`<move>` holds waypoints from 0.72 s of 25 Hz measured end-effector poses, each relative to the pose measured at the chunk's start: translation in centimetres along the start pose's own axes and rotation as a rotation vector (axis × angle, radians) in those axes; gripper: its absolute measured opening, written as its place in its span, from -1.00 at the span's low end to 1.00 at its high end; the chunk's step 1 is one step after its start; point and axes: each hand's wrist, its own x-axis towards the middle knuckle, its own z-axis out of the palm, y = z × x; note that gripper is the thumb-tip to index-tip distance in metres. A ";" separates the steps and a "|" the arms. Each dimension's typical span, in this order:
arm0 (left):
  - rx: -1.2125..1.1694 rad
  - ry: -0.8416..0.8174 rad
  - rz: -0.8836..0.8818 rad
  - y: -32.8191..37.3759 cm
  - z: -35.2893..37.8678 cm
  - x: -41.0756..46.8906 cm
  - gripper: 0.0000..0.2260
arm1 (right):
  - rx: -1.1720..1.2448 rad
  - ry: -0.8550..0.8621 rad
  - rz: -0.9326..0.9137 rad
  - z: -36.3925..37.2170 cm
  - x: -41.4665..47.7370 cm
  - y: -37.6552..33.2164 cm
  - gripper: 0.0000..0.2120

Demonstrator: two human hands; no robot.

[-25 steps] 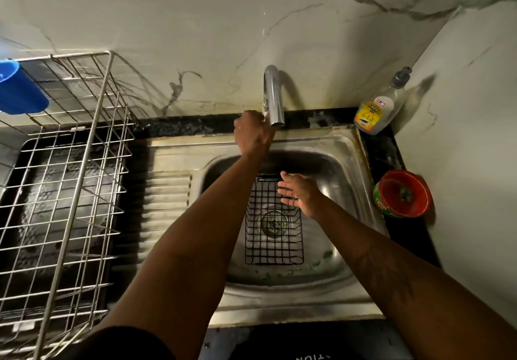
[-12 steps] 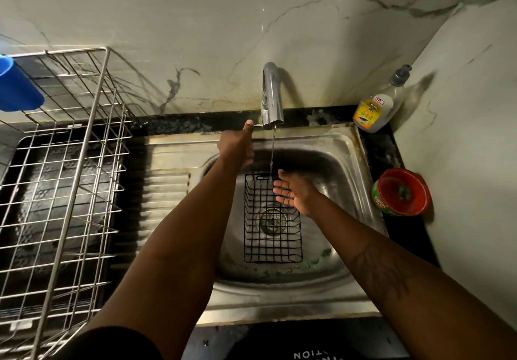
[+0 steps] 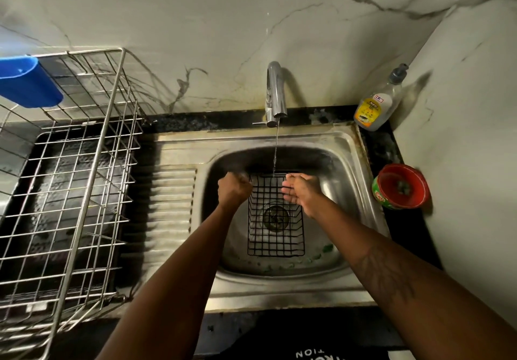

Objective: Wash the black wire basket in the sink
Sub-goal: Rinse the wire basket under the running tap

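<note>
The black wire basket (image 3: 275,235) lies flat on the bottom of the steel sink (image 3: 340,147), over the drain. A thin stream of water (image 3: 275,150) runs from the tap (image 3: 275,91) onto the basket's far edge. My left hand (image 3: 233,190) is blurred, its fingers curled round the far-left corner of the basket's rim. My right hand (image 3: 303,193) hovers over the basket's far-right corner with straight fingers, just right of the stream, holding nothing.
A large metal dish rack (image 3: 70,180) fills the counter on the left, with a blue cup (image 3: 26,81) hung on its far rim. A dish soap bottle (image 3: 375,108) and a red bowl (image 3: 402,186) stand right of the sink. Green scraps lie in the basin.
My left hand left the tap and dropped to the basket's far-left corner. Water now runs from the tap. My right hand stayed over the basket, shifting slightly right.
</note>
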 end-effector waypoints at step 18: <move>0.242 -0.113 0.334 -4.3 6.5 1.5 -0.92 | -0.970 0.085 -0.781 3.4 9.7 4.8 -0.77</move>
